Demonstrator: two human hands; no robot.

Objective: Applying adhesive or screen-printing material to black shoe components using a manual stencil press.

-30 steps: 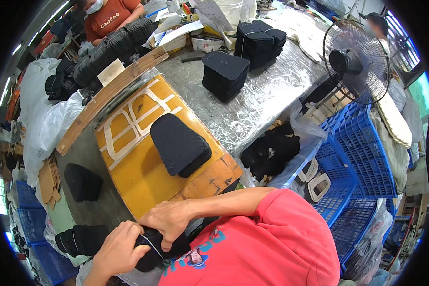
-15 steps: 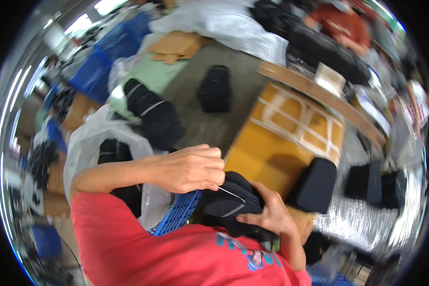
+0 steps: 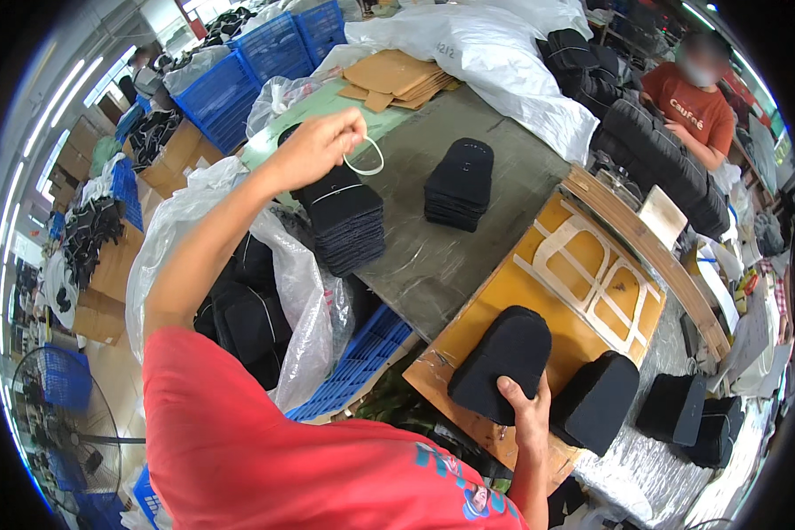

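Observation:
Raised over the far-left part of the table, my left hand (image 3: 318, 148) pinches a thin white elastic band (image 3: 381, 159), which hangs as a loose loop. Beneath that hand is a tall stack of black fabric pieces (image 3: 349, 212) with a pale band across it. My right hand (image 3: 528, 413) grips the near end of a black stack of tongue-shaped pieces (image 3: 505, 353), thumb on top, over the yellow board (image 3: 468, 340). No band shows around this stack. A similar black stack (image 3: 597, 399) lies just to its right.
Another black stack (image 3: 459, 184) sits on the dark table (image 3: 415, 274). A wooden bar (image 3: 649, 252) borders the board's far side. Left of me are a plastic bag (image 3: 305, 327) of black bundles and a blue crate (image 3: 353, 367). A person (image 3: 693, 115) works at far right.
My left hand has pulled the band away from the stack by my body and lifted it up and left. My right hand has carried the stack rightward over the board.

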